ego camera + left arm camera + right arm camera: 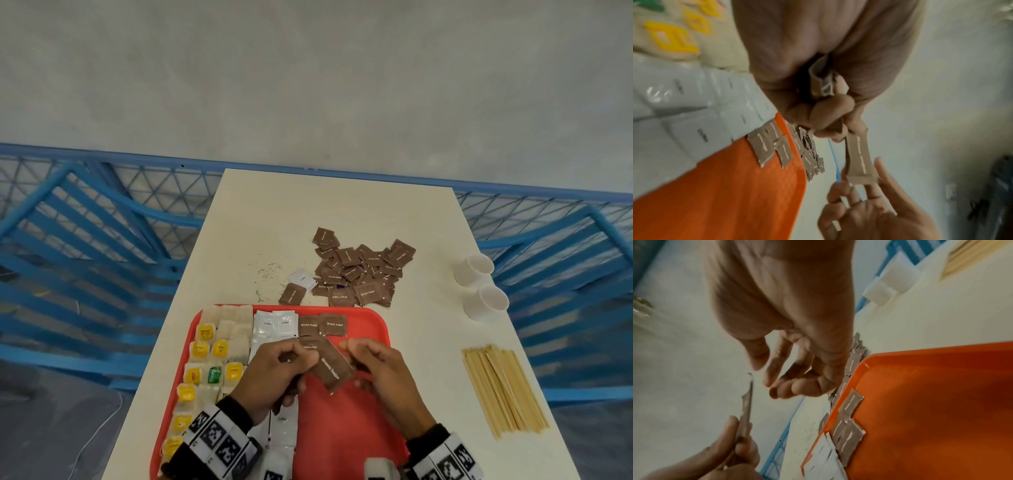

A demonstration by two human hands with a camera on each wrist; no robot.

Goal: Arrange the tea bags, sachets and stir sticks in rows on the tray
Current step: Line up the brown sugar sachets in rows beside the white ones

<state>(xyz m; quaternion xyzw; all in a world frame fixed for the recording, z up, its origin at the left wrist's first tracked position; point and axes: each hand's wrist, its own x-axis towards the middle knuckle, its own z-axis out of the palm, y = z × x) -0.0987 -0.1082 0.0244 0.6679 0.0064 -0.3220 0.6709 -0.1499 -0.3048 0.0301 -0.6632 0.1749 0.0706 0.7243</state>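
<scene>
left hand (pixel 277 373): fingers pinching | right hand (pixel 383 373): fingers loosely curled, holding nothing

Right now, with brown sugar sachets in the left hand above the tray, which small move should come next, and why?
Probably the right hand should take the top brown sugar sachet from the left hand and lay it beside the third sachet on the red tray. Only two sachets complete the first row, and the right hand's fingers are open near it.
</scene>
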